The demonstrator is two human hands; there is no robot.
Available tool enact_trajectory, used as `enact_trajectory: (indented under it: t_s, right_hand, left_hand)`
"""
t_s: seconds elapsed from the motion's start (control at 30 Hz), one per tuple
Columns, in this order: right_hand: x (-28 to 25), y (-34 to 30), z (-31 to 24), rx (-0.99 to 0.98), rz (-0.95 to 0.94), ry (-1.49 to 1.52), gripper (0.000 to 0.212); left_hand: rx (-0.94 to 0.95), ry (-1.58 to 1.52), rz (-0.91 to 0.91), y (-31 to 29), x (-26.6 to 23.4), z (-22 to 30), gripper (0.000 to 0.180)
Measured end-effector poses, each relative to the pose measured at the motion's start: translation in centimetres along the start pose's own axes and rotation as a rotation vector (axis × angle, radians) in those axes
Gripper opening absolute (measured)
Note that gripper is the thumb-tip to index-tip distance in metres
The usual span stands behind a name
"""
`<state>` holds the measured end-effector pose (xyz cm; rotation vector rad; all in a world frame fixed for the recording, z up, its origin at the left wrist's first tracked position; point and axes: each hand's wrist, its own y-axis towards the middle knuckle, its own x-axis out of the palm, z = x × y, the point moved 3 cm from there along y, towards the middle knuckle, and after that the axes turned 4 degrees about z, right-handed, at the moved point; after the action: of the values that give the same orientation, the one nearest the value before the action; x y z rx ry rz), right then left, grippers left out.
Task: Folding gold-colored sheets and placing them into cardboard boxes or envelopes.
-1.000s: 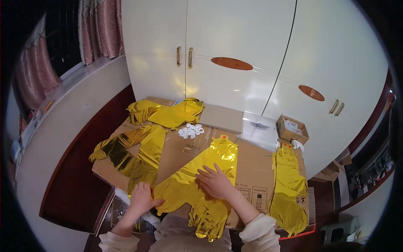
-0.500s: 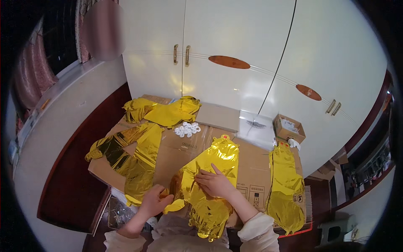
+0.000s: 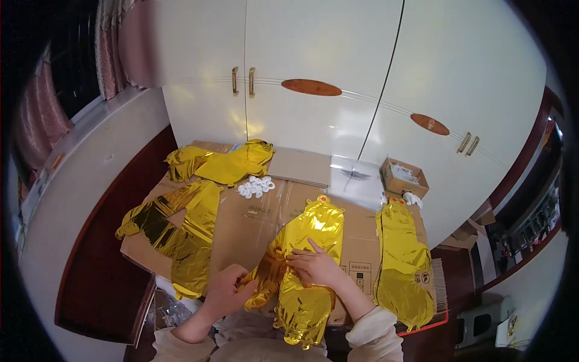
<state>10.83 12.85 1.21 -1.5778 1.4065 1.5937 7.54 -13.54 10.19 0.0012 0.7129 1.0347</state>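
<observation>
A flat gold foil balloon [image 3: 313, 229] lies in front of me, its lower part reaching over the near edge of the cardboard. My right hand [image 3: 316, 268] rests on its middle with fingers stretched out and thumb apart. At the balloon's left flap [image 3: 265, 283], my left hand [image 3: 231, 291] is closed, thumb and fingers pinching the crumpled foil edge. The exact fingertip contact is partly hidden. Left of that hand lies a second gold foil balloon [image 3: 196, 235], spread with its shiny side partly up.
Another gold foil piece [image 3: 235, 163] lies at the back left, beside a pile of white rings [image 3: 256, 187]. At the right is a folded gold balloon [image 3: 403, 265], with a small cardboard box [image 3: 404, 177] behind it. White cabinet doors [image 3: 313, 36] stand behind the cardboard surface [image 3: 241, 241].
The view has shifted, so the scene sits slightly further left. My left hand now has the balloon's left flap stretched out between the hands; my right hand stays on the foil.
</observation>
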Motion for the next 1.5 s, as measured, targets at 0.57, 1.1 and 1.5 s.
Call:
enact_trajectory:
  t_s: [0.57, 1.1, 1.5]
  right_hand:
    - [-0.8, -3.5, 2.2, 0.803, 0.259, 0.839, 0.037]
    - [-2.0, -4.0, 1.2, 0.526, 0.201, 0.284, 0.017]
    - [-1.7, -4.2, 1.0, 0.432, 0.235, 0.142, 0.014]
  left_hand:
    - [0.57, 0.348, -0.268, -2.0, 12.1, 6.0, 0.02]
    - [0.519, 0.527, -0.44, 10.7, 10.2, -4.5, 0.052]
    - [0.582, 0.734, -0.713, 12.5, 13.8, -8.0, 0.102]
